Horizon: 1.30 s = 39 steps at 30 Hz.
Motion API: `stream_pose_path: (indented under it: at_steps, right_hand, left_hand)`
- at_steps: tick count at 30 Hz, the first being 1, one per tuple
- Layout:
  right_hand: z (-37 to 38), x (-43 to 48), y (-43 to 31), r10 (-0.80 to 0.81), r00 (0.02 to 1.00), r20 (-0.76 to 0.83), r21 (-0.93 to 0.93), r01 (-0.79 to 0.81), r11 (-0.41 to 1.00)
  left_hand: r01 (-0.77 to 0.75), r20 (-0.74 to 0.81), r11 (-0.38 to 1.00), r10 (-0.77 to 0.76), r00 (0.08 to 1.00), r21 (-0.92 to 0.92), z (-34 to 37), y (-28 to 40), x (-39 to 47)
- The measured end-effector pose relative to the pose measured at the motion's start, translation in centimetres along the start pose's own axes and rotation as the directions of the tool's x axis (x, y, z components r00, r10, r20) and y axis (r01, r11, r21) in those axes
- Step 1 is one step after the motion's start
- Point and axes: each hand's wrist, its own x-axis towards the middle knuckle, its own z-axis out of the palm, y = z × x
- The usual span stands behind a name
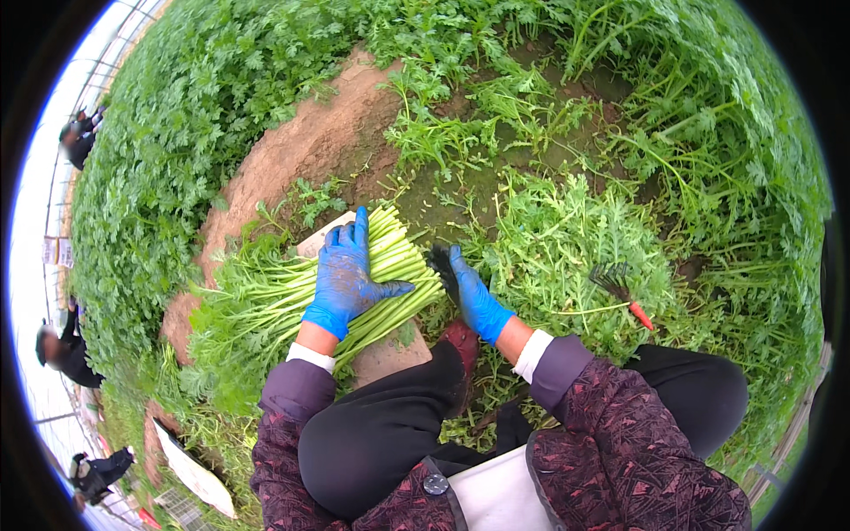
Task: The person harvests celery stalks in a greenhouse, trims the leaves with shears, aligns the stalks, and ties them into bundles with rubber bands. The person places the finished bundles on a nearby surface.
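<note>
My left hand point(348, 275), in a soiled blue glove, lies spread on top of a thick bundle of leafy green stems point(398, 259). The stems rest on a flat board point(392, 358), cut ends to the right, leaves to the left. In its blue glove, my right hand point(473, 289) is by the cut ends, holding a black brush-like object point(443, 269), partly hidden by the fingers. Right of it, a small hand rake with a red handle point(641, 316) lies on a heap of loose green leaves point(571, 245).
Dense leafy plants point(166, 133) grow left, ahead and right, with a bare soil ridge point(292, 152) between rows. A white sheet or sack point(192, 471) and a crate point(182, 508) lie lower left. Several people, one a person in a dark cap point(66, 352), are at the far left.
</note>
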Motion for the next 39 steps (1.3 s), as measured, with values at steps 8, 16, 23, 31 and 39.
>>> stream_pose_path:
  at_steps: [8,16,23,31,39]
  right_hand:
    - [4.0,0.6,2.0,0.091,0.995,0.046,0.681,-0.098,0.726]
    - [6.2,0.2,-0.5,0.159,0.982,0.099,0.839,-0.168,0.518]
    - [7.9,0.4,-2.1,0.083,0.987,0.137,0.846,-0.16,0.509]
    - [5.5,2.5,-0.4,-0.037,0.985,0.168,0.686,-0.09,0.722]
    - [-0.3,2.7,-2.6,-0.172,0.985,0.02,0.137,0.168,0.976]
  left_hand:
    - [0.114,0.114,0.976,-0.093,0.989,-0.187,0.3,-0.9,1.4]
    - [0.059,0.1,0.993,-0.049,0.994,-0.102,0.2,1.2,-1.9]
    - [-0.016,0.054,0.985,0.026,0.998,-0.173,-0.4,1.1,-2.4]
    - [0.128,0.002,0.989,-0.128,0.992,-0.072,0.9,1.9,-0.6]
    - [0.107,-0.059,0.993,-0.11,0.992,-0.054,0.7,2.7,-1.0]
